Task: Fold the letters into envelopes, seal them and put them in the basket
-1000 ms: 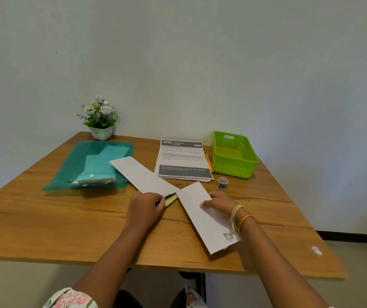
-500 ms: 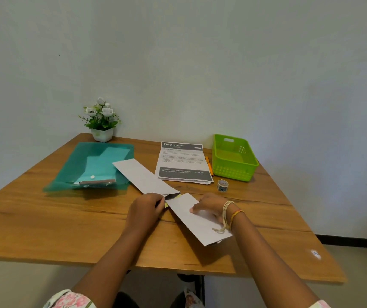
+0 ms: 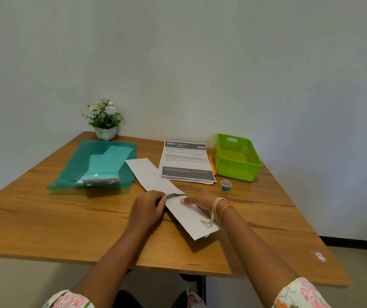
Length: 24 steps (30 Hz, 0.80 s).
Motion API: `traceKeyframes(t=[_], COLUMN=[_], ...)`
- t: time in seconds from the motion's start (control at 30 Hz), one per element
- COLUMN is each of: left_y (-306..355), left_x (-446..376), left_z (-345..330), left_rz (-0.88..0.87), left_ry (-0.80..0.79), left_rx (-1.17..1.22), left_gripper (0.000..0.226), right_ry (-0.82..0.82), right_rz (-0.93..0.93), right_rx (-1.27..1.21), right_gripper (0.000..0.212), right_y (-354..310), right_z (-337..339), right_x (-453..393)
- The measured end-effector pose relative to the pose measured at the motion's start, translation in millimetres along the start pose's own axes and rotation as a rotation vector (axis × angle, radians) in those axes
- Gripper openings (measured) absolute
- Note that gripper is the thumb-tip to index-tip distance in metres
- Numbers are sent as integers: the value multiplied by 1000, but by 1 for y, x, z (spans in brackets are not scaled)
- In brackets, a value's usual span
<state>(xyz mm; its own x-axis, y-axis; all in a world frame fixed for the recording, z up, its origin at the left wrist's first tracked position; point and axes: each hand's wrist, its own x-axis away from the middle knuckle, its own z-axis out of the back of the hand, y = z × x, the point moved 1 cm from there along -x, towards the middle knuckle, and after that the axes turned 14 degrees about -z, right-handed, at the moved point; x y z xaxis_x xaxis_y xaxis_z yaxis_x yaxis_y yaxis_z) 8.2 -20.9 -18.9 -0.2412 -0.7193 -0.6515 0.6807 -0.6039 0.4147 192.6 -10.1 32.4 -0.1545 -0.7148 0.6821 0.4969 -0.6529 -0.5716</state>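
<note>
Your left hand (image 3: pixel 147 206) pinches the open mouth of the white envelope (image 3: pixel 153 176), its fingers curled round the edge where the folded letter (image 3: pixel 189 218) meets it. Your right hand (image 3: pixel 200 201) lies on the folded letter with fingers nearly straight, pressing it flat onto the worktop (image 3: pixel 44 218); a string bracelet and an orange band sit at that wrist. The letter's far end touches the envelope's mouth, though you cannot tell how far it has gone in, and its near end points toward you. Take the green basket (image 3: pixel 237 172) as the landmark: it stands at the far right of the worktop, and the envelope and letter lie left of it and nearer to you, well apart from it. Just beside the basket's left wall lies an orange pen (image 3: pixel 211 164), and left of that a stack of printed sheets (image 3: pixel 185 162). A small roll of tape (image 3: pixel 225 185) stands just in front of the basket's near left corner. Far to the basket's left lies a teal plastic folder (image 3: pixel 96 165), with a potted white-flowered plant (image 3: pixel 104 118) behind it against the wall.
</note>
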Motion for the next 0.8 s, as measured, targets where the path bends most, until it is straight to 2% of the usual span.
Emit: traceKeyframes(t=[0.1, 0.2, 0.33, 0.5, 0.57, 0.67, 0.73, 0.8], left_y=[-2, -3, 0, 1, 1, 1, 0, 0], left_x=[-1, -1, 0, 0, 0, 0, 0, 0], left_z=[-2, -3, 0, 2, 2, 1, -1, -1], left_rz=[44, 43, -29, -75, -55, -4, 18, 22], left_ry=[3, -2, -13, -36, -26, -7, -11, -10], left_rx=[-15, -11, 10, 36, 28, 2, -11, -11], left_gripper=[21, 21, 19, 17, 17, 19, 21, 21], right_ry=[-257, -350, -205, 197, 256, -9, -215, -334], right_rz=[-126, -135, -78, 77, 124, 134, 133, 167], right_rx=[100, 45, -348, -489, -482, -585, -596, -576], right_gripper=[41, 23, 10, 27, 20, 10, 19, 29], right_y=[8, 18, 15, 3, 1, -1, 0, 3], right_z=[6, 16, 14, -13, -21, -21, -11, 1], right_x=[11, 19, 16, 2, 1, 8, 19, 22])
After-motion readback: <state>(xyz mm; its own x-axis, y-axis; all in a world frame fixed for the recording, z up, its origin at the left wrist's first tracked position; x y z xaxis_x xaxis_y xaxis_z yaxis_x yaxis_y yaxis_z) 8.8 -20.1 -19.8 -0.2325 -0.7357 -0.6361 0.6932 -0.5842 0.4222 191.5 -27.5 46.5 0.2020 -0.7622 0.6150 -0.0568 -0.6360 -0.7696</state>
